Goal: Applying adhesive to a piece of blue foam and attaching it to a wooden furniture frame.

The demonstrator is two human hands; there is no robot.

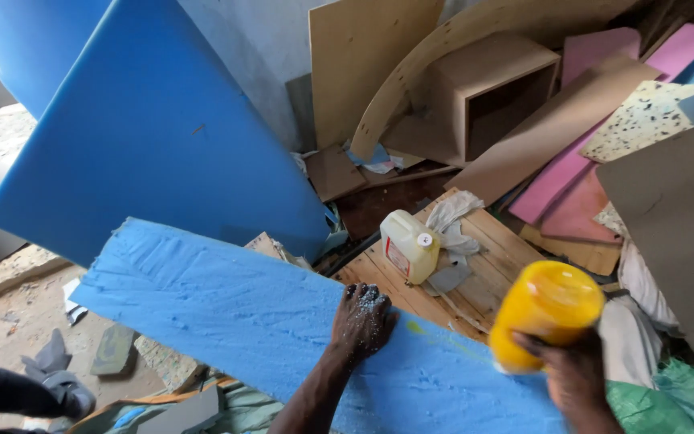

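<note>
At lower centre, the left hand [363, 321] presses flat, fingers spread, on a blue foam slab [242, 313]; the right hand [576, 378] grips a tilted yellow glue container [544, 309] at lower right.

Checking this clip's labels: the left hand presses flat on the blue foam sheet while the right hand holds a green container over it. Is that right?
Not quite. The container in the right hand is yellow, not green, as the head view shows. The rest stands: the left hand lies flat on the blue foam sheet.
</note>
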